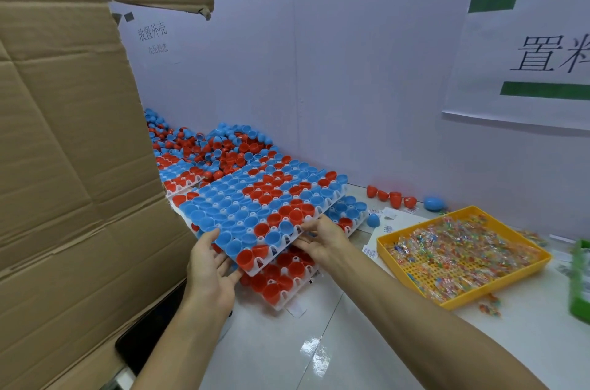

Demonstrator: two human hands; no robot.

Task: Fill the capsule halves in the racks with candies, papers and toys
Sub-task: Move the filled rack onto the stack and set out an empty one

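A white rack [330, 202] full of empty blue and red capsule halves is tilted up above another rack [292, 300] of red halves lying on the white table. My left hand [212, 265] holds the upper rack's near left corner, thumb on top and fingers underneath. My right hand [321, 238] grips its near edge further right, fingers under the rim. A yellow tray [399, 241] of wrapped candies stands to the right. Small paper slips [388, 228] lie between the racks and the tray.
A tall open cardboard box [73, 166] walls off the left side. Loose red and blue halves [207, 147] are heaped at the back by the wall, with more racks beneath. A few loose halves [394, 198] lie near the wall. A green container [581, 281] sits at far right.
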